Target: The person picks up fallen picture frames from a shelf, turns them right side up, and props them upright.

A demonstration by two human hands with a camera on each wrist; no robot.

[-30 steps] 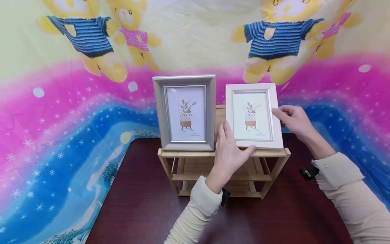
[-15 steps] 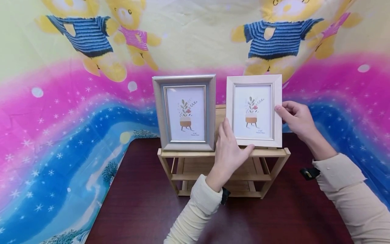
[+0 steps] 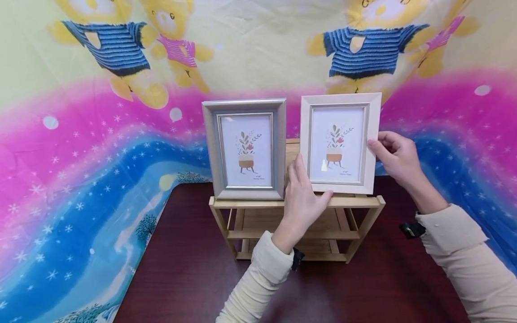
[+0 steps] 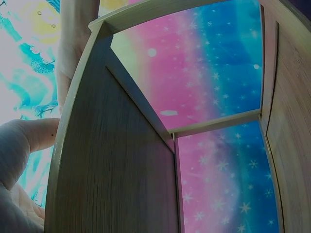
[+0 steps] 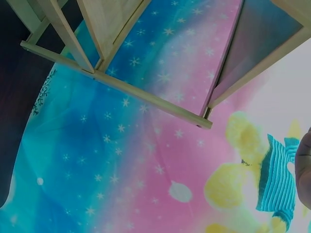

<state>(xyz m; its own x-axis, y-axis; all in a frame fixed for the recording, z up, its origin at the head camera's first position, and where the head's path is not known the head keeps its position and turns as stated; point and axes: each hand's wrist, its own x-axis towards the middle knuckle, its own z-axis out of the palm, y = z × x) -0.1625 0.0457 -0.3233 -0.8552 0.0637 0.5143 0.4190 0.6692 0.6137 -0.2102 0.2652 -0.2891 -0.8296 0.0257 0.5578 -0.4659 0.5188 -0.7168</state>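
Note:
A white picture frame (image 3: 375,148) with a potted-plant print stands on the right part of the top of a small wooden rack (image 3: 299,203), its face towards me. My right hand (image 3: 397,157) pinches its right edge, thumb in front and fingers behind. At the lower left corner is my left hand (image 3: 300,202), its nearly straight fingers along the side and the thumb at the bottom edge. The left wrist view shows the left thumb (image 4: 39,136) at the rack's edge. Only part of the right hand (image 5: 303,170) appears in the right wrist view.
A silver-grey picture frame (image 3: 210,152) with the same print stands just left of the white one. The rack has lower shelves (image 3: 266,220) and stands on a dark red table (image 3: 181,251). Behind hangs a printed teddy-bear cloth (image 3: 258,45).
The white picture frame has tilted to a steeper angle, its top rising. My right hand has moved slightly right and up with its edge; the left hand has barely shifted.

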